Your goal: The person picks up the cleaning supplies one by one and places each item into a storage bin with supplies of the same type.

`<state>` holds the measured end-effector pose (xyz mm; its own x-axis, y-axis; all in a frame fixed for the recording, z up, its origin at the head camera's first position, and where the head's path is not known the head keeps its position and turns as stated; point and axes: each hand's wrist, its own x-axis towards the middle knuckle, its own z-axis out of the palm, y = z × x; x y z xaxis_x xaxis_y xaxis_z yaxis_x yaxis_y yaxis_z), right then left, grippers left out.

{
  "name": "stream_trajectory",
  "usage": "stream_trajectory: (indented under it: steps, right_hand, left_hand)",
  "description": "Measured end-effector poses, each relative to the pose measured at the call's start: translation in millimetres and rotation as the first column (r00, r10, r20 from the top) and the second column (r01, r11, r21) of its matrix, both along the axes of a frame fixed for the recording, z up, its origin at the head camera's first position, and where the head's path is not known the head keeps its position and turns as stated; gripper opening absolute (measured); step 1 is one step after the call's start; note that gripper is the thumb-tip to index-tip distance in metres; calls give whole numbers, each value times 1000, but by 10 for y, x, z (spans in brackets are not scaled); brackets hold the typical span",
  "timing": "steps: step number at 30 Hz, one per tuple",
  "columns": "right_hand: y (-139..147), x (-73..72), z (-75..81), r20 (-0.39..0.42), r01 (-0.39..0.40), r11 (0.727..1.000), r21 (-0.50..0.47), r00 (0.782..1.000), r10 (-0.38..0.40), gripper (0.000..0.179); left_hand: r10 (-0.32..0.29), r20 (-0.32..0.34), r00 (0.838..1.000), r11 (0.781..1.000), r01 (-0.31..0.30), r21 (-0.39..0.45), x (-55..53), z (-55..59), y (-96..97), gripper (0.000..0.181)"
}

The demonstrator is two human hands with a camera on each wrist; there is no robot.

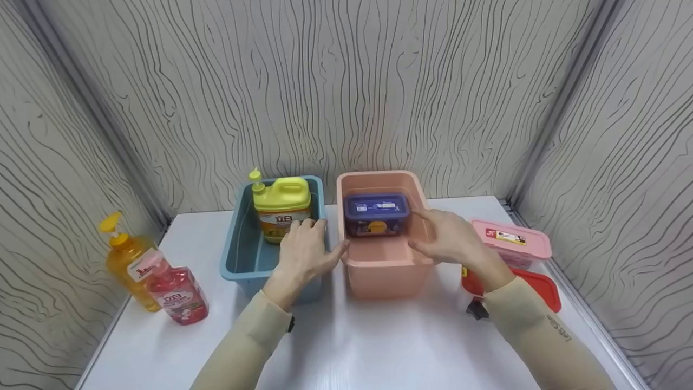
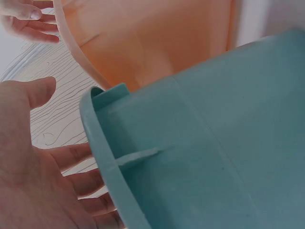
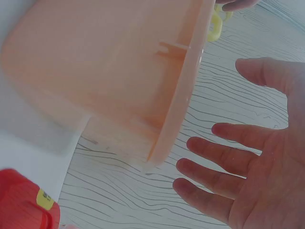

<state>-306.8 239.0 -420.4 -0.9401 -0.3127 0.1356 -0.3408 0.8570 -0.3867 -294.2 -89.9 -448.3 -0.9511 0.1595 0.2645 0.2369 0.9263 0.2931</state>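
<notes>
Presently, left hand and right hand stand apart, fingers extended. Left is near a blue rectangular plastic bin, right near a peach rectangular plastic bin

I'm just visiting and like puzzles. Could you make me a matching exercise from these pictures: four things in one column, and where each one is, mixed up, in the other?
Things
1. Jug with a yellow top
2. Dark blue tub
3. Box with a pink lid
4. Amber pump bottle

Places
A. Inside the peach bin
B. To the left of both bins
C. Inside the blue bin
D. To the right of both bins

Right pairs: 1-C, 2-A, 3-D, 4-B
</notes>
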Motion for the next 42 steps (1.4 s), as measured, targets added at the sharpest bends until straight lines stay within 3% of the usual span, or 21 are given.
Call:
stream_trajectory:
  steps: [19, 30, 42]
  right_hand:
    - [398, 201, 67, 24, 93, 996, 17, 995, -93, 66]
    - [695, 359, -30, 67, 170, 985, -6, 983, -169, 63]
    - [1034, 501, -147, 65, 165, 985, -46, 985, -162, 54]
  left_hand:
    - [-81, 12, 997, 996, 81, -35, 9, 41, 158, 84]
    - [-129, 54, 990, 991, 130, -28, 1, -6, 231, 87]
    - [-142, 83, 986, 989, 145, -28, -46, -86, 275, 104]
